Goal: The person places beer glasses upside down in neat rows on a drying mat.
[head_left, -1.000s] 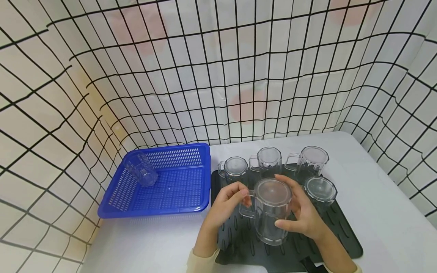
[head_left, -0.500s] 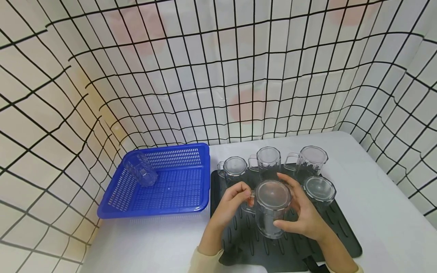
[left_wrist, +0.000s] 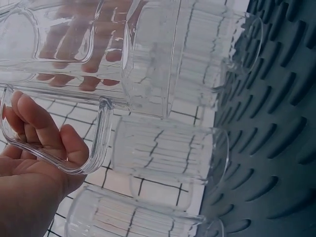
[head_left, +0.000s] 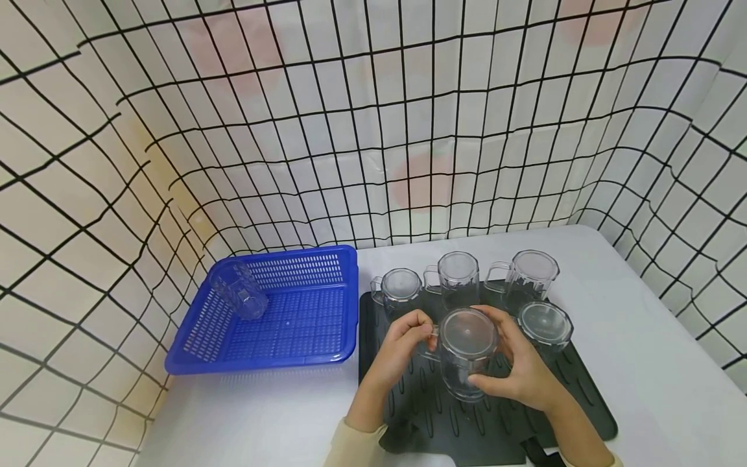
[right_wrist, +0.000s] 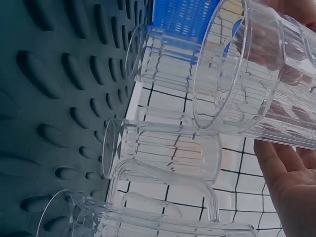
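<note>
A clear glass mug (head_left: 468, 337) is held upside down, its base facing up, over the dark drying mat (head_left: 428, 415). My left hand (head_left: 399, 350) grips the mug's handle; in the left wrist view its fingers curl through the handle loop (left_wrist: 101, 133). My right hand (head_left: 519, 370) holds the mug's body from the other side, thumb at the front and fingers behind. In the right wrist view the mug's open rim (right_wrist: 200, 108) faces the ridged mat and stands apart from it.
Several upside-down glass mugs stand on the mat: back left (head_left: 401, 285), back middle (head_left: 459, 269), back right (head_left: 533, 269) and right (head_left: 546, 324). A blue plastic basket (head_left: 309, 266) to the left holds one tilted glass mug (head_left: 242, 292). Black-gridded curtain (head_left: 327, 130) surrounds the white table.
The held mug's lower rim has shifted up in the head view, and the mug has moved slightly right. Both hands keep their hold. The other mugs and the basket stay put.
</note>
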`<state>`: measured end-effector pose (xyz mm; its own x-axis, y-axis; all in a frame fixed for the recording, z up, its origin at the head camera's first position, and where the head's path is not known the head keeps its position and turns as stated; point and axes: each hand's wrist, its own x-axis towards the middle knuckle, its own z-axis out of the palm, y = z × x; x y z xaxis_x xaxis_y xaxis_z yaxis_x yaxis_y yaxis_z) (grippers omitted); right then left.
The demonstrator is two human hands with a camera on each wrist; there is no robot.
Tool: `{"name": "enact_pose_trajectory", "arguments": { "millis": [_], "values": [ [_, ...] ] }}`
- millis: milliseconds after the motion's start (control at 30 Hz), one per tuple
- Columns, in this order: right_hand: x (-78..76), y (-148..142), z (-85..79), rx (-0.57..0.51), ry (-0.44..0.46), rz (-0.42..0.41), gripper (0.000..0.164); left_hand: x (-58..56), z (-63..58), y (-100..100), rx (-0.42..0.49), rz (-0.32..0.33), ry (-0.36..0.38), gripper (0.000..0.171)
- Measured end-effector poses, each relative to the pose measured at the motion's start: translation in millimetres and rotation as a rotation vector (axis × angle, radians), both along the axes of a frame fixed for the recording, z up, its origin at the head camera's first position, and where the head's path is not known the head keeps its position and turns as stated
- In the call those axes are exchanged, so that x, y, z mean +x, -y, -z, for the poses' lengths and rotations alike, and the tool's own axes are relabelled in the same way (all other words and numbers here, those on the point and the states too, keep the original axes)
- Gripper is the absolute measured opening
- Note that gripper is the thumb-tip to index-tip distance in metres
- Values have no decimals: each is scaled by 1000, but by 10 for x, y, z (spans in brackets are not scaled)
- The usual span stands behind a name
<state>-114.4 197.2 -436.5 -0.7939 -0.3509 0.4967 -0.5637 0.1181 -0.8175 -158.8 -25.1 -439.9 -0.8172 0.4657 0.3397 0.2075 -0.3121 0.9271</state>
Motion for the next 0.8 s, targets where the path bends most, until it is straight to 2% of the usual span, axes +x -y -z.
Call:
{"name": "enact_pose_trajectory", "arguments": {
  "millis": [500,600,800],
  "values": [
    [-16,-32,70,56,21,82,98,-110,89,-72,-7,8,36,26],
    [-35,-35,97,65,9,103,98,-142,109,-87,-17,4,58,26],
    [-55,-33,145,85,-1,155,97,-187,157,-100,-39,9,118,14]
  ]
}}
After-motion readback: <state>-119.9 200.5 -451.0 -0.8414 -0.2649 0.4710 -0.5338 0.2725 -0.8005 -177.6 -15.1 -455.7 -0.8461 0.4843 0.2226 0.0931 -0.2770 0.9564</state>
